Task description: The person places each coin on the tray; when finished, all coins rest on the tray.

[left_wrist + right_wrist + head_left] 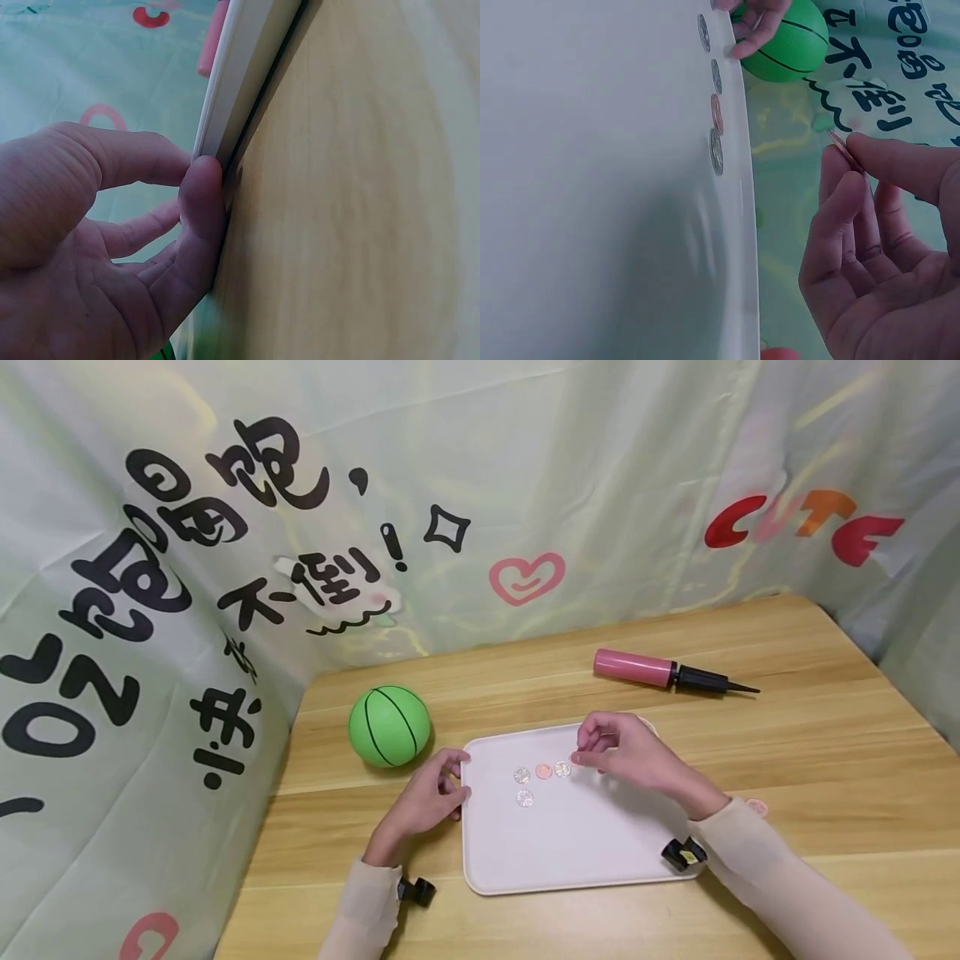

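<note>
Over the tray's (570,860) far edge: right hand (626,753) pinching one coin (840,147); left hand (429,795), fingers bent, pressing the tray's left edge; four coins (543,771) inside.

A wooden table (750,760) is being enclosed on three sides by pale green cloth (600,460), printed with black characters (187,527), a pink heart (527,578) and red letters (802,529).

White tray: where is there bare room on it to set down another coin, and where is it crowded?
The white rectangular plastic tray is bare across its near half, below the coins. It is crowded at the far end: four small round coins sit there, the right hand pinches a copper coin above them, and the left hand touches the left rim.
</note>
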The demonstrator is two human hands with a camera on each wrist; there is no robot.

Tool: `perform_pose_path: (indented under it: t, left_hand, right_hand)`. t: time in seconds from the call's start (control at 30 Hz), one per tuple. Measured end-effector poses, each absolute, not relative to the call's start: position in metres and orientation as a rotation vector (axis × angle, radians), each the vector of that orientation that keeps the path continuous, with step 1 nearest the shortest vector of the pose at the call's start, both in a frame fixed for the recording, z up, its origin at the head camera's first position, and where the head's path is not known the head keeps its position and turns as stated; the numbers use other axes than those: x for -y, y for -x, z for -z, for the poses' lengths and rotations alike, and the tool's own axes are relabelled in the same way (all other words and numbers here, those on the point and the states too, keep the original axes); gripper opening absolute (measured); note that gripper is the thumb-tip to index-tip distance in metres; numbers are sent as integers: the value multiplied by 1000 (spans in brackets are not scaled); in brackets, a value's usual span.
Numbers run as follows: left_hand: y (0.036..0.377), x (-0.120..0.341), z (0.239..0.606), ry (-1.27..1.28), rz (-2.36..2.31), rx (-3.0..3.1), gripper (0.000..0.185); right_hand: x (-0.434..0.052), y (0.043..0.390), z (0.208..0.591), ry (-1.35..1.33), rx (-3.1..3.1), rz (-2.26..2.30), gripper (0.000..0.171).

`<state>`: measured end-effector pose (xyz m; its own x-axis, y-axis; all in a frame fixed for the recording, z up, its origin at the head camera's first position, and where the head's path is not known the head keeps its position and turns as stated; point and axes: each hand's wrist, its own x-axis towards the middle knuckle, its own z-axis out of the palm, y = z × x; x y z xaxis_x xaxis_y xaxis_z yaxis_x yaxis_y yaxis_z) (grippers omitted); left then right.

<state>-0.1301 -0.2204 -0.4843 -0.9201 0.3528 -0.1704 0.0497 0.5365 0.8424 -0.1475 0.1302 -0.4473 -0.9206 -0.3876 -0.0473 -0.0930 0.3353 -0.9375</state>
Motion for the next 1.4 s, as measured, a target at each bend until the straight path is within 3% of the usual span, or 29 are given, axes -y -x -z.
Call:
perform_pose_path:
  t: [0.73, 1.03, 1.4]
  left_hand:
    - [131, 219, 483, -325, -1377, -2444, 50]
    - [131, 218, 488, -298, -1377, -2460, 52]
    - [129, 218, 484, -307, -1388, -2451, 51]
  right_hand:
    - [-98, 151, 469, 563, -2368, 1415, 23]
    - [-91, 148, 471, 497, -2408, 1331, 26]
    - [-98, 145, 462, 509, -2541, 1313, 11]
